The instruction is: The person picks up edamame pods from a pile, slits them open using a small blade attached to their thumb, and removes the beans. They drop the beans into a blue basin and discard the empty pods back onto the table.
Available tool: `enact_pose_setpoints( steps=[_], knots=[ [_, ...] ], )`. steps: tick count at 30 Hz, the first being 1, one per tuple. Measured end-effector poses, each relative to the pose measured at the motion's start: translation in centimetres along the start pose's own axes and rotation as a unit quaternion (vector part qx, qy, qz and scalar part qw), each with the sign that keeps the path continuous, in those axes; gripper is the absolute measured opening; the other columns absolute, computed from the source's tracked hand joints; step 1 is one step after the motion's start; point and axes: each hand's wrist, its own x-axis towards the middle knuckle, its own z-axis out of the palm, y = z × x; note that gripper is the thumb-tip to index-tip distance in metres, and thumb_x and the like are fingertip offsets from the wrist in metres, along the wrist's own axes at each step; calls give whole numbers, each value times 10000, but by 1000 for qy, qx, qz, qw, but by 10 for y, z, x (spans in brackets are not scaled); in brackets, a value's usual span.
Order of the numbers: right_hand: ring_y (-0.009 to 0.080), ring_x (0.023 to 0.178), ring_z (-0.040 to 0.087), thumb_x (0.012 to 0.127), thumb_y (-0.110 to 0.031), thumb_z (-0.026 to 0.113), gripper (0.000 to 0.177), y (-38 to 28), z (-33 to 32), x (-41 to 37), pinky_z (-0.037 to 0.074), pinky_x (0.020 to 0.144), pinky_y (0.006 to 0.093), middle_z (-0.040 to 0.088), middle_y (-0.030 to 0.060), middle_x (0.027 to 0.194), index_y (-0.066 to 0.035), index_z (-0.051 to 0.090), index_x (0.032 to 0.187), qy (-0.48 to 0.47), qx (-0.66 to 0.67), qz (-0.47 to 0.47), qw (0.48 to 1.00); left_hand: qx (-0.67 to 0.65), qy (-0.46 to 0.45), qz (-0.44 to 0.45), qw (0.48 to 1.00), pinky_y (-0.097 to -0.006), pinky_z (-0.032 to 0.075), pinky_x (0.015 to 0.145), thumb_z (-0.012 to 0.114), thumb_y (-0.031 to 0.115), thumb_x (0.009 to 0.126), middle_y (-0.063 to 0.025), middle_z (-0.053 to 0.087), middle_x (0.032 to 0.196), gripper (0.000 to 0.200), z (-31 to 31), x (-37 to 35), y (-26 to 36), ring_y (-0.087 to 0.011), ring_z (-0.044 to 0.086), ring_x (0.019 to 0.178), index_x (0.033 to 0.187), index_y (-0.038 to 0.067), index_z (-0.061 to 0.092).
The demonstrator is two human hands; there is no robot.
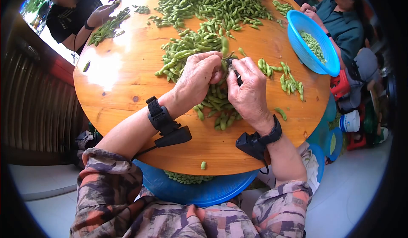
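Over the middle of the round wooden table (pixel 127 85), my left hand (pixel 199 75) pinches a green pod (pixel 224 46) that sticks up past its fingertips. Close beside it, my right hand (pixel 248 87) is closed on a small black tool (pixel 239 79), which touches the pod area; its shape is mostly hidden by the fingers. Loose pods (pixel 219 99) lie under and around both hands, joined to a large pile (pixel 212 2) farther back. A few pods (pixel 290 82) lie to the right of my right hand.
A blue basket (pixel 312 42) with shelled beans stands at the table's right edge. Another blue basket (pixel 195 191) with beans sits below the near edge. One person (pixel 63 17) handles pods at the back left; another person (pixel 346 29) sits at the right.
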Motion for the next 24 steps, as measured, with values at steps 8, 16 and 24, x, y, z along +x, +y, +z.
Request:
enact_pose_setpoints(
  steps=[8, 16, 24],
  knots=[
    [307, 681, 606, 825, 18, 585, 172, -1, -9, 4, 485, 608, 369, 593, 169, 833, 47, 640, 986, -31, 47, 58, 997, -5, 19, 3, 1000, -233, 311, 525, 431, 31, 859, 2, 465, 628, 164, 7, -1, 0, -75, 389, 566, 711, 51, 499],
    [313, 662, 608, 829, -8, 594, 128, 16, -18, 9, 480, 595, 379, 592, 164, 791, 35, 640, 941, 16, 25, 123, 992, 43, 37, -44, 997, -203, 397, 580, 503, 88, 951, -4, 560, 791, 135, 10, 1, 2, -62, 497, 670, 1057, 17, 550],
    [363, 755, 586, 826, 41, 563, 188, 9, -5, 1, 488, 654, 433, 539, 189, 885, 46, 602, 1010, 2, -77, -9, 997, 148, 31, -43, 988, -179, 334, 513, 603, 214, 968, 52, 517, 705, 187, 17, -4, -1, -16, 431, 593, 892, 43, 607]
  ],
)
